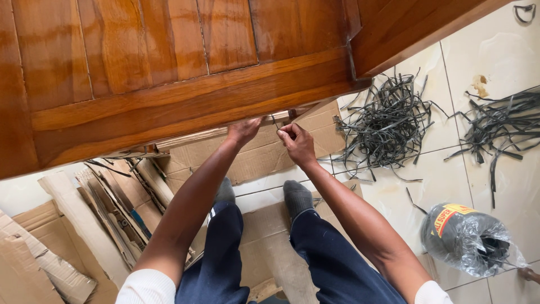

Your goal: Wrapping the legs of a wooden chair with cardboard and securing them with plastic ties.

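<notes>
Head camera looked straight down past two dark blue trouser legs (pixel 315 253) and two grey socked feet (pixel 296 197) standing on flattened cardboard (pixel 264 155). Both bare forearms reached forward from white sleeves. Beyond the feet, the right hand (pixel 297 142) was pinched shut on a thin dark strap (pixel 274 122), fingertips tight together. Just beside it, the left hand (pixel 243 130) pressed up against the lower edge of a large varnished wooden panel (pixel 169 73); its fingers were hidden behind that edge, so its grip could not be told. The strap ran up between the two hands and vanished under the wood.

To the person's left, torn cardboard strips (pixel 107 208) lay heaped and crowded the floor on that side. To the right, the white tiled floor (pixel 444 180) offered more open room, though a plastic-wrapped roll of dark strapping (pixel 464 236) sat near the right leg. Farther off lay two loose tangles of cut dark straps: one pile (pixel 385 124) near the panel's corner, a second (pixel 500 124) well apart toward the frame's right edge. The wooden panel filled the whole far side, blocking everything behind it.
</notes>
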